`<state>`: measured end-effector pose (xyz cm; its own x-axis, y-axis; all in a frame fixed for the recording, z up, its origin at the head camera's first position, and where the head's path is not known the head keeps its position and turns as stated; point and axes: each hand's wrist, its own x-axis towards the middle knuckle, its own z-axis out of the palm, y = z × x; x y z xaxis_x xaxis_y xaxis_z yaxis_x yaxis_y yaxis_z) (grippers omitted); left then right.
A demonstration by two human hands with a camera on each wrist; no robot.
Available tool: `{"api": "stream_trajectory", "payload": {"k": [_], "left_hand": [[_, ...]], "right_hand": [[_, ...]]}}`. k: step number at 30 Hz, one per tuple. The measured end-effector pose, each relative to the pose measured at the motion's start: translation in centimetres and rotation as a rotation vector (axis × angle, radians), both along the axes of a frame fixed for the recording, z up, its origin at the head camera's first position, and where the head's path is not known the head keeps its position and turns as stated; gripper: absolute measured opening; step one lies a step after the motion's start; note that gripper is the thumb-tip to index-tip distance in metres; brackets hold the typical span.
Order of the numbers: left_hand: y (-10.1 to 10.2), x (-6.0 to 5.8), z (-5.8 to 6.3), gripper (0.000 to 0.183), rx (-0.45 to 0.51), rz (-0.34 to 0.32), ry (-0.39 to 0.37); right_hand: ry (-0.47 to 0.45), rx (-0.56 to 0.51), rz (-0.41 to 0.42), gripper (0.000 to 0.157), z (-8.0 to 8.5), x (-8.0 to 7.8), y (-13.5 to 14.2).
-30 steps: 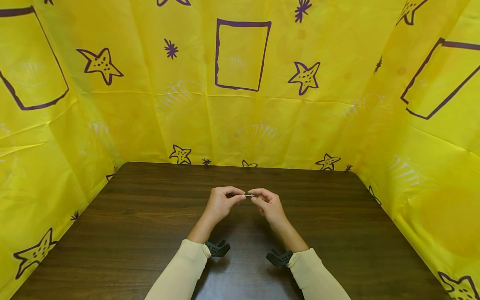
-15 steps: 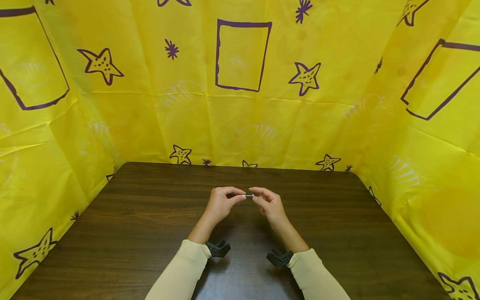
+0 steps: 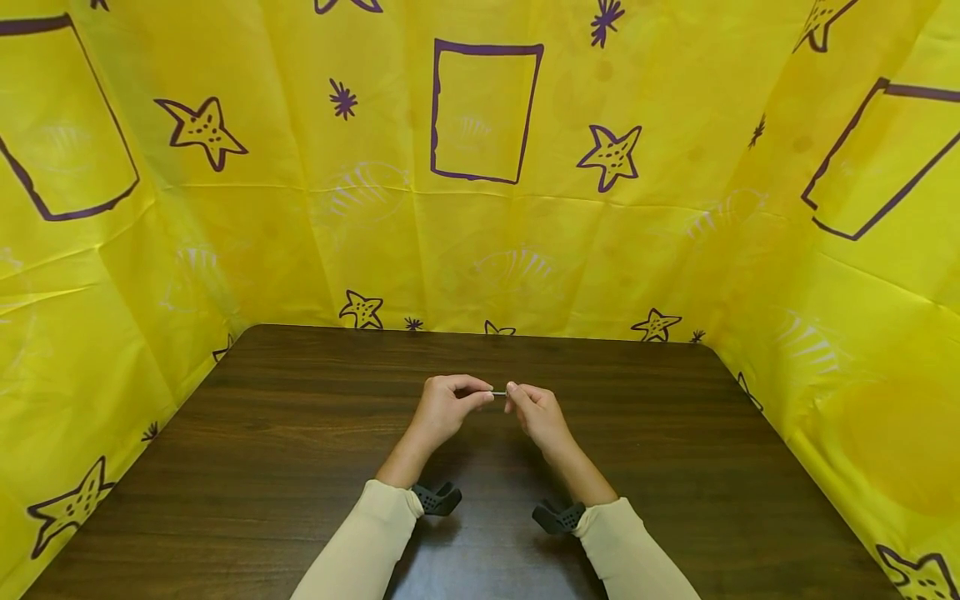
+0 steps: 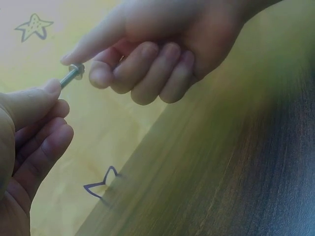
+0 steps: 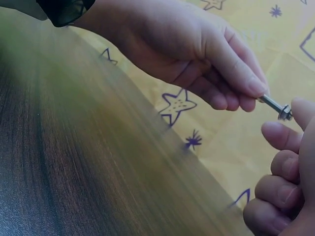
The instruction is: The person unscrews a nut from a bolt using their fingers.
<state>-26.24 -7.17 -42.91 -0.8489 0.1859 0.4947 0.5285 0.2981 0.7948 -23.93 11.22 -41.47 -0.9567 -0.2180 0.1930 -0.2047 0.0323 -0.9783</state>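
Between the hands, above the table, is a thin metal bolt [image 3: 498, 393] lying nearly level. My left hand [image 3: 444, 408] pinches one end between thumb and fingers, which hide that end. Threads show on its shank in the left wrist view. A washer-like disc and a hex piece [image 5: 285, 113] sit at the end by my right hand [image 3: 538, 415]; I cannot tell whether the hex piece is a nut or the head. My right thumb [image 4: 98, 40] reaches straight along this end and appears to touch it. The right index finger [image 5: 280, 134] is bent just apart from it, other fingers curled.
A dark wood-grain table [image 3: 300, 433] lies beneath both hands. Yellow cloth [image 3: 480, 225] with purple stars and frames hangs behind it and at both sides. Dark straps with curved pieces [image 3: 437, 500] sit at both wrists, below pale sleeves [image 3: 360, 542].
The right index finger has drawn back and curled, while the right thumb has swung up and forward across the bolt's end. The left hand keeps its pinch and has hardly moved.
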Motion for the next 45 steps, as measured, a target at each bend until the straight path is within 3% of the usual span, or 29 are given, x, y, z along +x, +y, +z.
{"api": "stream_trajectory", "payload": {"k": [7, 15, 23, 38, 45], "left_hand": [[0.0, -0.1, 0.0, 0.009, -0.007, -0.012, 0.02], [0.0, 0.1, 0.1, 0.01, -0.02, 0.0, -0.034], [-0.2, 0.1, 0.0, 0.01, 0.004, -0.01, -0.015], [-0.3, 0.0, 0.0, 0.008, 0.017, 0.008, -0.035], [-0.3, 0.0, 0.0, 0.01, -0.001, 0.01, -0.032]], "right_hand": [[-0.006, -0.033, 0.035, 0.038, 0.0, 0.0, 0.2], [-0.011, -0.058, 0.045, 0.033, 0.0, -0.1, 0.3], [-0.035, -0.132, 0.043, 0.026, -2.5, -1.8, 0.5], [0.182, -0.161, 0.057, 0.024, -2.8, -1.7, 0.4], [0.171, -0.088, 0.018, 0.03, -2.7, -1.7, 0.3]]}}
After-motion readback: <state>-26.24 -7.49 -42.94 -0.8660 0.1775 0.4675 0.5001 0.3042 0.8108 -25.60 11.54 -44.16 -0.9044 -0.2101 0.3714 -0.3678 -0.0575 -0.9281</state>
